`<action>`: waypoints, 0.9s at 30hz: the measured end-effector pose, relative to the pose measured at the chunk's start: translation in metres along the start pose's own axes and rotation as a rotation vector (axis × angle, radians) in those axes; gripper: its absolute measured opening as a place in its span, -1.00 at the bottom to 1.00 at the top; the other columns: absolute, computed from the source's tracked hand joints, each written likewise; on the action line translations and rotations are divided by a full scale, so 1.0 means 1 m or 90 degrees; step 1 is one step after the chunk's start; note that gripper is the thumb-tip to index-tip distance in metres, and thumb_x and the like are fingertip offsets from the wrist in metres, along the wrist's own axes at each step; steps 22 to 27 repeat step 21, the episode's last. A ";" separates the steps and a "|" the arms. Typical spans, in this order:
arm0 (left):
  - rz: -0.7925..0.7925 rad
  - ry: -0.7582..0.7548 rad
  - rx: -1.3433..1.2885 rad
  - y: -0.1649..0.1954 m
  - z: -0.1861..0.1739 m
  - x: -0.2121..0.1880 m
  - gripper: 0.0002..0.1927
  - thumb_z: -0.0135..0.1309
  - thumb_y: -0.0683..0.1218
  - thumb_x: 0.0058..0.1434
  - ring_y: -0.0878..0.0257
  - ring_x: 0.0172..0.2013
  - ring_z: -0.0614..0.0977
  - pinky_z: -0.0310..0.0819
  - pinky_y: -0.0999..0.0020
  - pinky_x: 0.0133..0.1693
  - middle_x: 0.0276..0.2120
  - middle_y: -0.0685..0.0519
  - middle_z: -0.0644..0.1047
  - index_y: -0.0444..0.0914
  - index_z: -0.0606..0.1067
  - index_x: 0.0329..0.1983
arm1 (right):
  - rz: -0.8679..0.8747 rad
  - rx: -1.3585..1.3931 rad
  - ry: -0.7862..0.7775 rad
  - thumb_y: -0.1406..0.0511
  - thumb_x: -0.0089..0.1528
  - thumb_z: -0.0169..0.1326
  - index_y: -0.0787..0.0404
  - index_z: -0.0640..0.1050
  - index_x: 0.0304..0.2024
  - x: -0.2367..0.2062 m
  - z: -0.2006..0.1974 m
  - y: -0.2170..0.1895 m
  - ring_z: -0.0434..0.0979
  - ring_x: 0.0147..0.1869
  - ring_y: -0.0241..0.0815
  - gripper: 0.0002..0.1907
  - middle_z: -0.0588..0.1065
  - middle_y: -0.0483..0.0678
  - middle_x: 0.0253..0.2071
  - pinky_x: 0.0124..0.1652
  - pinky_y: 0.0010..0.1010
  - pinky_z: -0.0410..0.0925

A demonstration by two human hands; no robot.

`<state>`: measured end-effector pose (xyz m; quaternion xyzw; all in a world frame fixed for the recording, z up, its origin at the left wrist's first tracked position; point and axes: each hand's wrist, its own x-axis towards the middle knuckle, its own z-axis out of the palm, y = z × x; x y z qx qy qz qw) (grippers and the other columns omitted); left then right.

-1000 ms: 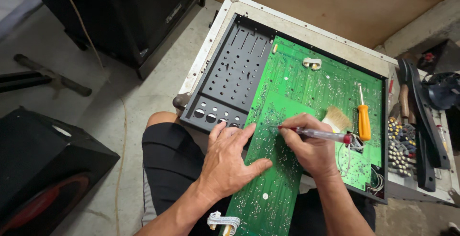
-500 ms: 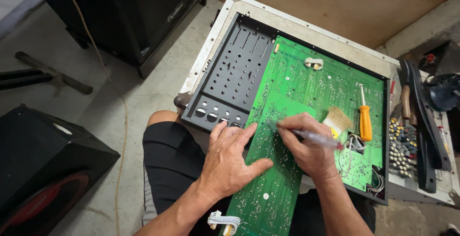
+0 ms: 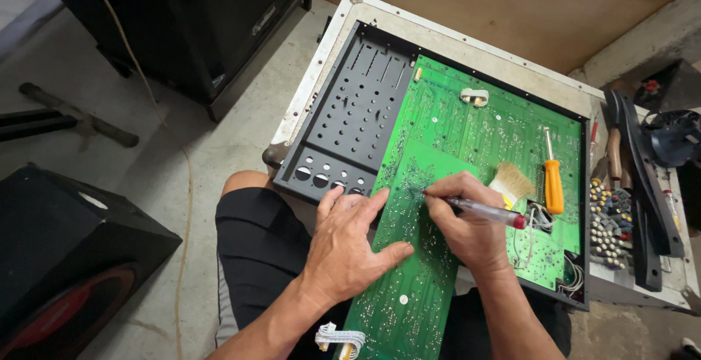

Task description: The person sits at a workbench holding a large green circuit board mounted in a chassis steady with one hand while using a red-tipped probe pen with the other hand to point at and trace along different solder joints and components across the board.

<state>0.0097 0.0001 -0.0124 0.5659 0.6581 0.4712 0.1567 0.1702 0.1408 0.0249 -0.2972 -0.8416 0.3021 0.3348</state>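
At the centre of the frame, a long green printed circuit board (image 3: 409, 258) lies across the person's lap. The right hand (image 3: 471, 225) grips a clear pen-like tool (image 3: 475, 208), tip touching the board; the left hand (image 3: 350, 247) lies flat, fingers spread, steadying it. This looks like marking or probing, which calls for a steady tip; an orange-handled screwdriver (image 3: 553, 177) lies toward the right.

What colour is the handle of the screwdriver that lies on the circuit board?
The screwdriver has an orange handle, clearest in the head view.
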 end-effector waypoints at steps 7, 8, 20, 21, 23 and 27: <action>0.000 -0.002 -0.002 0.000 0.001 -0.001 -0.12 0.30 0.28 0.04 0.07 0.01 0.56 -0.09 -0.08 0.38 -0.23 -0.05 0.57 -0.38 0.43 0.27 | 0.011 0.003 -0.016 0.43 0.18 0.25 0.26 0.61 -0.25 0.001 -0.002 -0.001 0.56 -0.35 -0.38 -0.91 0.59 -0.09 -0.36 -0.30 -0.53 0.41; 0.007 0.006 0.002 -0.001 0.001 -0.001 -0.12 0.30 0.27 0.04 0.07 0.02 0.55 -0.09 -0.08 0.37 -0.21 -0.06 0.57 -0.38 0.43 0.27 | 0.024 0.033 -0.011 0.43 0.19 0.24 0.26 0.62 -0.23 0.001 -0.001 0.000 0.55 -0.33 -0.38 -0.90 0.59 -0.09 -0.34 -0.29 -0.53 0.40; -0.002 0.001 0.000 -0.001 0.001 -0.001 -0.12 0.31 0.27 0.03 0.06 0.03 0.56 -0.08 -0.08 0.38 -0.18 -0.08 0.58 -0.37 0.43 0.26 | 0.054 0.044 -0.004 0.43 0.20 0.21 0.28 0.61 -0.24 -0.002 0.001 0.007 0.50 -0.37 -0.40 -0.92 0.60 -0.10 -0.37 -0.33 -0.54 0.37; 0.002 0.005 0.001 -0.001 0.001 -0.001 -0.13 0.31 0.27 0.03 0.06 0.03 0.56 -0.08 -0.08 0.38 -0.17 -0.08 0.58 -0.37 0.43 0.26 | 0.043 0.046 -0.003 0.43 0.20 0.21 0.28 0.61 -0.25 -0.001 0.002 0.006 0.51 -0.37 -0.40 -0.92 0.59 -0.10 -0.36 -0.33 -0.54 0.38; 0.002 0.005 0.001 -0.001 0.001 -0.001 -0.13 0.31 0.27 0.03 0.06 0.03 0.56 -0.08 -0.08 0.38 -0.17 -0.08 0.58 -0.37 0.43 0.26 | 0.043 0.046 -0.003 0.43 0.20 0.21 0.28 0.61 -0.25 -0.001 0.002 0.006 0.51 -0.37 -0.40 -0.92 0.59 -0.10 -0.36 -0.33 -0.54 0.38; 0.002 0.005 0.001 -0.001 0.001 -0.001 -0.13 0.31 0.27 0.03 0.06 0.03 0.56 -0.08 -0.08 0.38 -0.17 -0.08 0.58 -0.37 0.43 0.26 | 0.043 0.046 -0.003 0.43 0.20 0.21 0.28 0.61 -0.25 -0.001 0.002 0.006 0.51 -0.37 -0.40 -0.92 0.59 -0.10 -0.36 -0.33 -0.54 0.38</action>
